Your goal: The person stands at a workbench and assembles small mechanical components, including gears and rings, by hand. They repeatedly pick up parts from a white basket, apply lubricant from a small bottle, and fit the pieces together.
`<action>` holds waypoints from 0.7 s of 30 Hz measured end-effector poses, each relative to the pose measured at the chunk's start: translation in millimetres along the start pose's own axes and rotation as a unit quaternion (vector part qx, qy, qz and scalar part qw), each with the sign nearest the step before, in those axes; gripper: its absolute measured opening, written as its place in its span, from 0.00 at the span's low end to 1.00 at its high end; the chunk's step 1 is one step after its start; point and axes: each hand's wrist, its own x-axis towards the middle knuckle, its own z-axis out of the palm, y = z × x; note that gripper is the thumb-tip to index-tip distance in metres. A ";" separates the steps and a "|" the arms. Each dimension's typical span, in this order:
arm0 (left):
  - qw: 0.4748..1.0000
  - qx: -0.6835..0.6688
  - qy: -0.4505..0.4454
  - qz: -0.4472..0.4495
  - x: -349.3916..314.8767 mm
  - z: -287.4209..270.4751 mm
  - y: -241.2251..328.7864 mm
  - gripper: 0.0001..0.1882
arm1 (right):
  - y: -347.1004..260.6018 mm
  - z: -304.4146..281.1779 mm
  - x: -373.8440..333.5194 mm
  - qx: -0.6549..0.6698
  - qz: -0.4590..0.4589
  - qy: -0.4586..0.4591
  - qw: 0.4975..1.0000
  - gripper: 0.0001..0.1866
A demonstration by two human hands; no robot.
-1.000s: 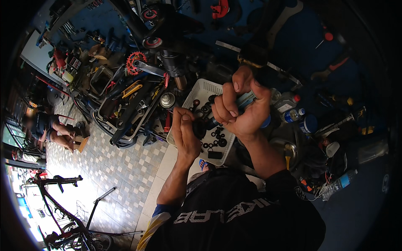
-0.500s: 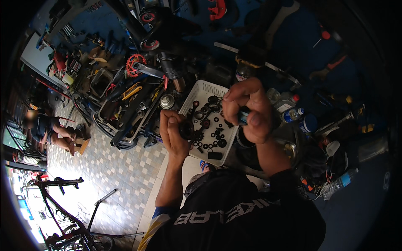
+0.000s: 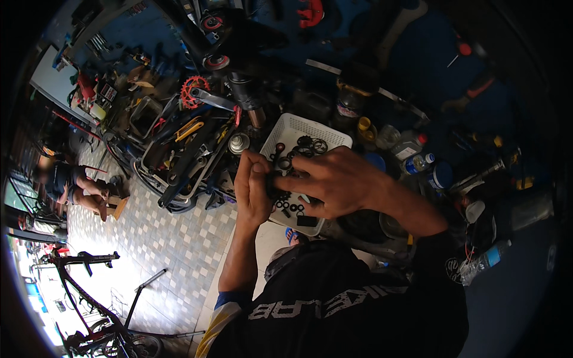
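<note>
My left hand is closed around a dark round part, mostly covered by fingers. My right hand reaches across from the right, its index finger at that part. Its other fingers are curled, and a sliver of something pale shows beneath them, too little to name. Below both hands stands a white perforated plastic basket with black rings, small washers and other dark bike parts. My right hand hides much of its contents.
A bike frame with an orange-red chainring stands ahead. To the left are a tool-filled bin and a spray can. Bottles and jars line the right. A seated person is far left, above a bike frame.
My right hand has come down and left from above the basket's right side to the part in my left hand. My left hand has risen slightly, keeping its hold.
</note>
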 end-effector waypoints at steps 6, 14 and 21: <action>0.998 0.056 0.001 0.021 0.3 -3.1 9.2 0.15 | 1.5 -2.5 4.0 0.089 0.036 -0.050 0.994 0.26; 0.998 0.039 0.045 0.037 3.5 -5.8 1.7 0.16 | 21.3 1.1 1.2 0.458 0.082 -0.081 0.882 0.33; 0.988 0.076 0.079 0.109 2.6 0.3 -6.3 0.14 | 28.4 29.7 -4.6 0.543 0.063 -0.088 0.833 0.36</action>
